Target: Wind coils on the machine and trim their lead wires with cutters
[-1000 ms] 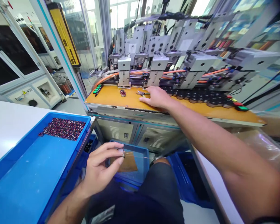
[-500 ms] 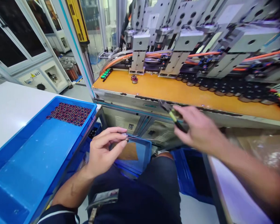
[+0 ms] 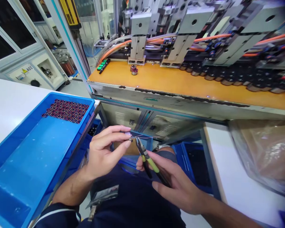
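Note:
My left hand (image 3: 108,150) pinches a small round metal part (image 3: 128,136) between thumb and fingers, with thin wires (image 3: 147,137) sticking out to the right. Wrapped round the handles of green-and-black pliers (image 3: 150,163) is my right hand (image 3: 175,182), just right of my left hand. The jaws of the pliers are at the wires, close to the part; whether they touch the wires cannot be made out.
A blue tray (image 3: 35,152) at the left holds many small dark red parts (image 3: 67,110). Ahead, an orange bench top (image 3: 161,77) carries round parts (image 3: 134,70) below machinery. A plastic-covered box (image 3: 263,152) lies at right.
My right hand has moved down and left with the pliers, bringing the jaws from near the bench edge to the wires. The view has shifted slightly; my left hand still pinches the part.

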Demonstrator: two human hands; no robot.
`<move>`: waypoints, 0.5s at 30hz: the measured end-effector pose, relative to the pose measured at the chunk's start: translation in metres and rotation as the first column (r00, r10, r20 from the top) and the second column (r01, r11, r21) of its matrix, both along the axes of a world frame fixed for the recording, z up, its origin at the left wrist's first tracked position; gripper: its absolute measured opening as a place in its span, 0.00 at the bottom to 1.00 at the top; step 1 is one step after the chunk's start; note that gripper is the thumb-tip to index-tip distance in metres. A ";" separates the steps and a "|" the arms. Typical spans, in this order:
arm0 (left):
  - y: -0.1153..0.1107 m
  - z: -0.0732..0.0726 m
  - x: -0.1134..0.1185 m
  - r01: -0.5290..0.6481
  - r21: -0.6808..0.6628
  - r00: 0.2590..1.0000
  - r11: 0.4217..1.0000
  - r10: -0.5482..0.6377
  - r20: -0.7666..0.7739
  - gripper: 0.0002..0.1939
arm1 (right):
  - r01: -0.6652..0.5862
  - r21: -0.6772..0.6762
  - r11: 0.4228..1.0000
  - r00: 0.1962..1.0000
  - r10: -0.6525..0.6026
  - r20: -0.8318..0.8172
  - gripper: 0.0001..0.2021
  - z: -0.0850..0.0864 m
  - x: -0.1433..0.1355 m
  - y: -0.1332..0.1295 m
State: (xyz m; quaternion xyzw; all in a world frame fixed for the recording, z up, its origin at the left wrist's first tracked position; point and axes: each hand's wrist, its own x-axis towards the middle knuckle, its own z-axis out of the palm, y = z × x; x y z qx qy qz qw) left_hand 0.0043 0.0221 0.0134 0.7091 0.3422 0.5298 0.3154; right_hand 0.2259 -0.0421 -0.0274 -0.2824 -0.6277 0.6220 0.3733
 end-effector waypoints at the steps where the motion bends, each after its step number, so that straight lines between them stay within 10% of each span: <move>1: 0.000 -0.001 0.000 0.003 0.002 1.000 1.000 -0.003 0.000 0.15 | 0.003 0.005 1.000 1.000 -0.003 -0.004 0.37 0.001 -0.001 0.002; 15: 0.003 -0.004 -0.002 -0.006 -0.006 1.000 1.000 0.006 0.000 0.13 | 0.051 0.013 0.999 0.998 -0.051 -0.038 0.35 0.011 -0.006 0.005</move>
